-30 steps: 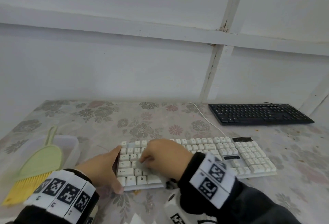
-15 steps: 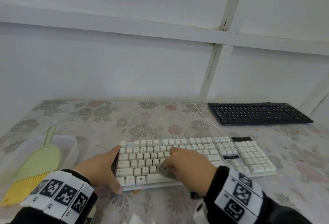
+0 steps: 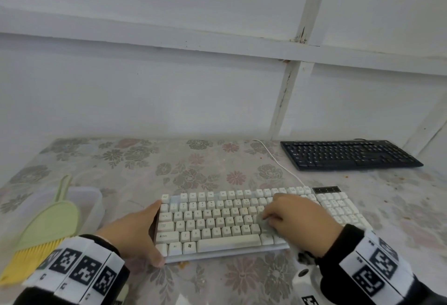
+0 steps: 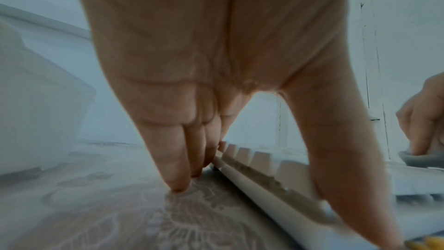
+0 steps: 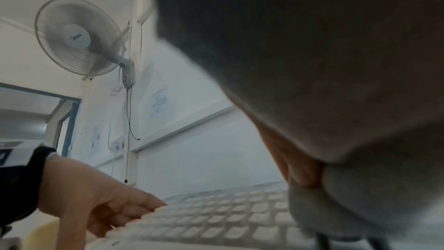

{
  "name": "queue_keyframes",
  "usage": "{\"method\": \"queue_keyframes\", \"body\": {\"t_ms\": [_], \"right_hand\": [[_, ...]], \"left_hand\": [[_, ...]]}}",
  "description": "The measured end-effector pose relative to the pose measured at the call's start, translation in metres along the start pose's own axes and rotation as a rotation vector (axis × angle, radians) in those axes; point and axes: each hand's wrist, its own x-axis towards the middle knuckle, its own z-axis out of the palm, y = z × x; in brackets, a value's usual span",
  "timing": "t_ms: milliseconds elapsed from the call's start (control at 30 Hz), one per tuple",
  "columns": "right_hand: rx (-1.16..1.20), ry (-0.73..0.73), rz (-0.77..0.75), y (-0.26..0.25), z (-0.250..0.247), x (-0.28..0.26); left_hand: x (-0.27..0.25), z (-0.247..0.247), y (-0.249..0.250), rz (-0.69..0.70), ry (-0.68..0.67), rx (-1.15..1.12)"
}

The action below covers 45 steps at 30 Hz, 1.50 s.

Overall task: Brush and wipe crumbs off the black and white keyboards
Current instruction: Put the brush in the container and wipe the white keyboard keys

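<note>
The white keyboard (image 3: 217, 222) lies across the near middle of the floral table. My left hand (image 3: 142, 234) braces its left end, straight fingers (image 4: 177, 168) down against the edge and thumb along the front corner. My right hand (image 3: 292, 220) presses a grey cloth (image 3: 263, 223) onto the keys right of centre, fingers curled over it; the cloth (image 5: 348, 197) fills the right wrist view above the keys (image 5: 228, 221). The black keyboard (image 3: 348, 154) sits at the far right by the wall.
A green brush with yellow bristles (image 3: 41, 229) lies across a clear plastic tub (image 3: 94, 200) at the left. A white cable (image 3: 278, 162) runs from the white keyboard toward the wall. Small crumbs (image 3: 346, 177) dot the table on the right.
My right hand has dragged the cloth rightward along the white keyboard, from its left part to right of centre. The left hand has stayed at the left end.
</note>
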Motion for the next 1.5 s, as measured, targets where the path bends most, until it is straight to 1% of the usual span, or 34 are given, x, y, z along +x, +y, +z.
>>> {"method": "queue_keyframes", "body": {"t_ms": [100, 167, 367, 433, 533, 667, 767, 800, 900, 1133, 1233, 1400, 1500], "right_hand": [[0.058, 0.037, -0.109, -0.013, 0.011, -0.002], [0.026, 0.038, -0.113, -0.010, 0.020, -0.005], [-0.049, 0.036, 0.048, 0.034, 0.020, -0.015], [-0.078, 0.023, 0.070, 0.046, 0.017, -0.020], [-0.104, 0.004, 0.066, 0.050, 0.013, -0.023], [-0.182, -0.051, 0.196, 0.063, 0.001, -0.021], [-0.213, -0.024, 0.228, 0.074, -0.006, -0.021], [-0.197, -0.034, 0.215, 0.075, -0.006, -0.021], [-0.180, -0.124, 0.188, 0.070, -0.001, -0.020], [-0.521, -0.285, 0.189, 0.055, -0.006, -0.008], [-0.578, -0.323, 0.211, 0.049, -0.007, -0.003], [-0.526, -0.265, 0.273, 0.067, -0.015, -0.003], [-0.440, -0.188, 0.285, 0.081, -0.023, -0.012]], "left_hand": [[0.001, 0.000, -0.001, 0.009, 0.002, 0.007], [0.001, 0.000, -0.001, 0.009, 0.002, 0.003], [0.002, 0.000, -0.002, 0.016, -0.006, -0.005], [0.001, 0.000, 0.000, 0.008, -0.008, 0.003], [0.000, 0.000, 0.002, -0.002, -0.010, 0.014], [-0.001, 0.001, 0.004, -0.003, -0.006, 0.011], [-0.001, 0.001, 0.004, -0.009, 0.000, 0.005], [-0.001, 0.000, 0.004, -0.009, -0.001, 0.001], [-0.001, 0.000, 0.003, -0.008, -0.007, -0.010], [-0.001, -0.001, 0.004, -0.033, -0.023, -0.013], [-0.002, -0.001, 0.005, -0.033, -0.027, -0.017], [-0.003, -0.001, 0.006, -0.006, -0.013, -0.019], [-0.004, -0.001, 0.007, -0.005, -0.007, -0.006]]}}
